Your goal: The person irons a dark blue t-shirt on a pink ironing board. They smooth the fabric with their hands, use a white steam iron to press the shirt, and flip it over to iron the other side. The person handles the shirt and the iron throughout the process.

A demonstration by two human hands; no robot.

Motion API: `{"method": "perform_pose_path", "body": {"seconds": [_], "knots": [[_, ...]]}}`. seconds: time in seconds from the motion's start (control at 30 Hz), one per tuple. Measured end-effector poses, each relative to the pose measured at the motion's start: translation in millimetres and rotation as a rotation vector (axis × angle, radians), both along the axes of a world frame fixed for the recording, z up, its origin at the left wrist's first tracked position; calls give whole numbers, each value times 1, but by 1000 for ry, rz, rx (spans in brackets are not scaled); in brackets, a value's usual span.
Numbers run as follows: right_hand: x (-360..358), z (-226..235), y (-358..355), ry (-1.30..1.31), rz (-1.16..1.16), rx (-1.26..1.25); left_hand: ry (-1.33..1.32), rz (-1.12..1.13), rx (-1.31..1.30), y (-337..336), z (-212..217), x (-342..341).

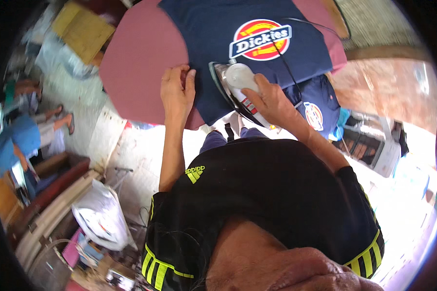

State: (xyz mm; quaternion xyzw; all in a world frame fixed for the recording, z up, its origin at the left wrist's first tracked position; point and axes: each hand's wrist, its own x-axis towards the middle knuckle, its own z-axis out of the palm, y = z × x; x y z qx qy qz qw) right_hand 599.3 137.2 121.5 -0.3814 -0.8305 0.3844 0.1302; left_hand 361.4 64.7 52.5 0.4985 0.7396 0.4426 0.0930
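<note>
A navy shirt (206,29) with a round red and yellow print lies spread over an ironing board with a dusty pink cover (138,63). My right hand (277,99) is closed around the handle of a white clothes iron (240,76), which is on the shirt's near part. To the left, my left hand (177,92) rests on the board at the shirt's edge. Its fingers are bent, with a gap between thumb and forefinger, and nothing shows gripped in it. The iron's soleplate is mostly hidden.
A dark cord (285,60) runs across the shirt. More navy cloth with a similar print (318,109) hangs at the board's near right. A white plastic bag (99,216) sits at lower left. Another person in blue (19,140) is at the far left. A grey crate-like object (374,145) stands right.
</note>
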Motion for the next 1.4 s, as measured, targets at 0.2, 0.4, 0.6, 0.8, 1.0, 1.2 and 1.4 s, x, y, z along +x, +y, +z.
{"method": "perform_pose_path", "body": {"seconds": [0.2, 0.4, 0.6, 0.8, 1.0, 1.2, 1.4], "knots": [[56, 10, -5, -30, -228, -65, 322, -142, 114, 71, -22, 33], [180, 14, -12, -192, -696, -250, 565, -166, -132, 86, -33, 42], [205, 14, -32, -326, -668, -255, 640, -300, -54, 172, -43, 48], [212, 5, 1, -210, -591, -212, 710, -274, -199, 230, -60, 39], [240, 42, 28, -222, -478, -247, 774, -232, -156, 227, -62, 43], [248, 36, 86, -122, -437, -49, 766, -211, -127, 226, -63, 38], [221, -16, 181, -60, -295, 299, 763, -195, -137, 224, -51, 44]]}}
